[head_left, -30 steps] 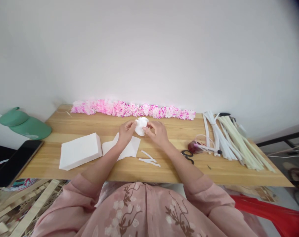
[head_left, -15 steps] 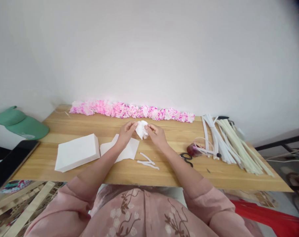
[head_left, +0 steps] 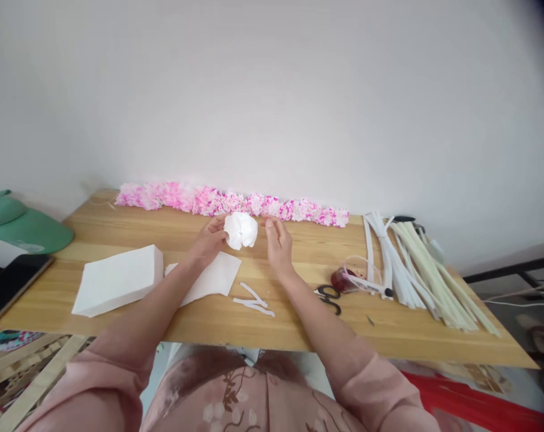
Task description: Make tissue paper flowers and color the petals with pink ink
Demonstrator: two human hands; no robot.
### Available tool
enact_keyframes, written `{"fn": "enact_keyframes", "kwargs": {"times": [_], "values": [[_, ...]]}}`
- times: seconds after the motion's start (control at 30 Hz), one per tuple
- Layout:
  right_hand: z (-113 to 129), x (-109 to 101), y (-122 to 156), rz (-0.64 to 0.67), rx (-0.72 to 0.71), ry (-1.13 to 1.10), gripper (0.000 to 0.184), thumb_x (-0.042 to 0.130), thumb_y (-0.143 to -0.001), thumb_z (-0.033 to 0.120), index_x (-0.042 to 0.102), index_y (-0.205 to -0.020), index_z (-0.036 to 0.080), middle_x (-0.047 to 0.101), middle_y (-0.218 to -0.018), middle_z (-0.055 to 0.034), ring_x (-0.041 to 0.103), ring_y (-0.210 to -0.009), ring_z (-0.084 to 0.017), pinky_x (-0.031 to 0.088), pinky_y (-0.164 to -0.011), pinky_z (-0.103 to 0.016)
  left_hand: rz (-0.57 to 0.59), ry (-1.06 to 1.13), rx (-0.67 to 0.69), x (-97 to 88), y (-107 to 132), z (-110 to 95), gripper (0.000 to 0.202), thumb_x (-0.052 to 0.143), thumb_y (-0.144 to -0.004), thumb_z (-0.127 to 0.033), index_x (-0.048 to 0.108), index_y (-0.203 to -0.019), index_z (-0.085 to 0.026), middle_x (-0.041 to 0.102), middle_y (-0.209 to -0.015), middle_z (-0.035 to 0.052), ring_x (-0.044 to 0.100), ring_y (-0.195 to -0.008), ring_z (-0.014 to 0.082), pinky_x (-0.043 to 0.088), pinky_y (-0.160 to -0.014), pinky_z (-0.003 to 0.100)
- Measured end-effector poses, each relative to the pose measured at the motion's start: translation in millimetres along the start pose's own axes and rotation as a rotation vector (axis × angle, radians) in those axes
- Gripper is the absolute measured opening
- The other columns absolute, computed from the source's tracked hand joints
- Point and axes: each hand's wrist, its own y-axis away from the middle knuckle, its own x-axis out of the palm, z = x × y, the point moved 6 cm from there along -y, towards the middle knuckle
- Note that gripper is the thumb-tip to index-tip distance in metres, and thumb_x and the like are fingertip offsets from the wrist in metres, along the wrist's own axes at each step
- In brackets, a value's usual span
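Observation:
My left hand (head_left: 210, 241) grips a white tissue-paper flower (head_left: 241, 231) by its left side, thumb in front. Its ruffled layers bulge into a rounded, puffed shape above the table. Just to the right of the flower is my right hand (head_left: 279, 245), a small gap away from it, with its thumb and fingers slightly parted and nothing visible in them. Below the left forearm lie flat white paper sheets (head_left: 218, 275), partly covered by the arm. Several thin white strips (head_left: 254, 300) rest on the table between my forearms.
A stack of white paper (head_left: 119, 279) sits left. Along the wall runs a pink-and-white flower garland (head_left: 236, 204). At right are black-handled scissors (head_left: 330, 298), a jar of dark red liquid (head_left: 341, 279) and bundled white strips (head_left: 400, 264). A green visor (head_left: 38, 228) and dark phone (head_left: 17, 285) are far left.
The white paper flower has opened from a crumpled piece into a fuller, rounder shape. My right hand has let go of it and moved slightly away. The view has shifted a little.

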Motion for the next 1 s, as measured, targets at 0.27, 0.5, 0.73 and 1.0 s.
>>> {"fn": "enact_keyframes", "kwargs": {"times": [0.27, 0.5, 0.73, 1.0], "values": [[-6, 24, 9, 0.089, 0.136, -0.177, 0.045, 0.041, -0.095, 0.051, 0.055, -0.125, 0.021, 0.060, -0.131, -0.0095, 0.055, -0.122, -0.021, 0.042, -0.106, -0.039, 0.077, -0.003, -0.015, -1.5, -1, 4, 0.051, 0.071, -0.061, -0.009, 0.065, -0.109, -0.023, 0.069, -0.102, 0.0015, 0.063, -0.080, 0.0128, 0.049, -0.068, 0.023], [-10, 23, 10, 0.098, 0.139, -0.184, 0.047, 0.037, -0.096, 0.053, 0.055, -0.125, 0.021, 0.066, -0.116, -0.0083, 0.061, -0.106, -0.021, 0.047, -0.099, -0.040, 0.095, -0.019, -0.016, -1.7, 1, -3, 0.059, 0.071, -0.061, -0.009, 0.063, -0.117, -0.027, 0.069, -0.103, 0.0016, 0.062, -0.077, 0.0129, 0.046, -0.065, 0.023], [-10, 11, 9, 0.089, 0.025, -0.093, 0.045, 0.036, -0.097, 0.051, 0.053, -0.129, 0.023, 0.066, -0.108, -0.0071, 0.063, -0.097, -0.020, 0.049, -0.093, -0.039, 0.150, 0.081, -0.050, 9.6, 4, 1, 0.060, 0.078, -0.057, -0.013, 0.064, -0.114, -0.026, 0.068, -0.105, 0.0014, 0.063, -0.082, 0.0128, 0.048, -0.068, 0.022], [0, 15, 11, 0.172, -0.232, 0.229, 0.044, 0.037, -0.097, 0.047, 0.054, -0.129, 0.021, 0.065, -0.115, -0.0095, 0.062, -0.102, -0.022, 0.050, -0.087, -0.037, 0.073, 0.190, -0.097, 12.1, 6, 7, 0.055, 0.075, -0.062, -0.014, 0.062, -0.114, -0.025, 0.066, -0.111, 0.0014, 0.060, -0.083, 0.0130, 0.046, -0.068, 0.023]]}}
